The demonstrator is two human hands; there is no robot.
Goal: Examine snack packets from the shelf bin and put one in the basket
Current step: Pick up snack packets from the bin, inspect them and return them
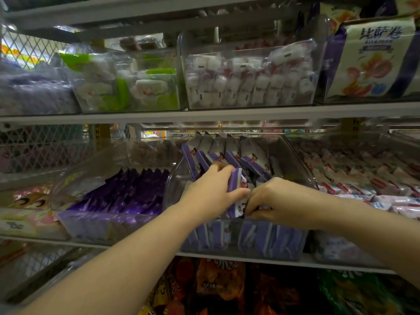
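A clear plastic bin point(175, 178) on the middle shelf holds several purple-and-white snack packets point(229, 153) standing in a row. Both my hands reach into its front half. My left hand point(211, 192) grips a purple-and-white packet point(236, 183), fingers over its top and thumb under. My right hand point(277, 201) pinches packets in the bin right beside it, fingers curled down among them. The two hands touch at the fingertips. No basket is in view.
A bin of dark purple packets point(134, 192) stands to the left, and a bin of white-and-red packets point(363, 178) to the right. The upper shelf point(204, 114) carries more clear bins just above my hands. Orange and green bags point(222, 283) fill the shelf below.
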